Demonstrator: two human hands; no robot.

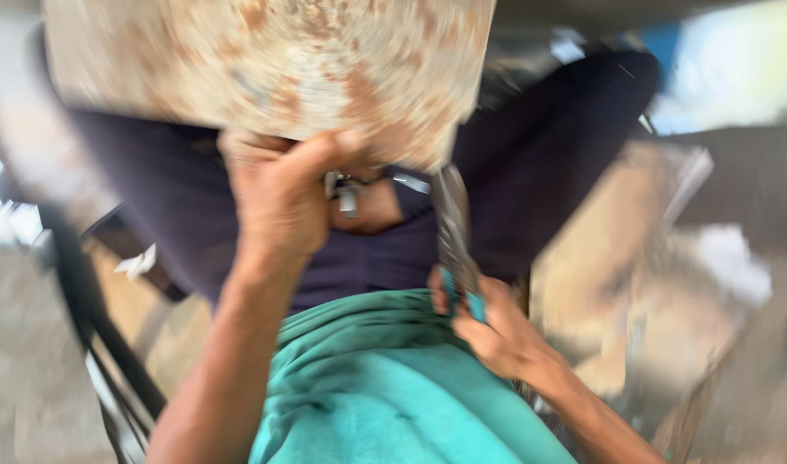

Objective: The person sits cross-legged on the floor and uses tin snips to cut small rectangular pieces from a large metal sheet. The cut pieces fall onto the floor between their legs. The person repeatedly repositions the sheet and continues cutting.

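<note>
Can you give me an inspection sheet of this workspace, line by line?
Surface: no bench; the work sits over the person's lap, on dark trousers and a teal shirt.
Job's things: a rusty, pale, flat metal plate, blurred, and a metal hand tool with teal grips, possibly pliers.
Clutter: a small white scrap on the floor at left; brownish shapes at right too blurred to tell.
Hands: left hand grips the plate's lower edge; right hand is closed around the tool's grips.
Cables: nothing seen.
Surroundings: a dark metal frame at left; bright, blurred background at upper right.
</note>
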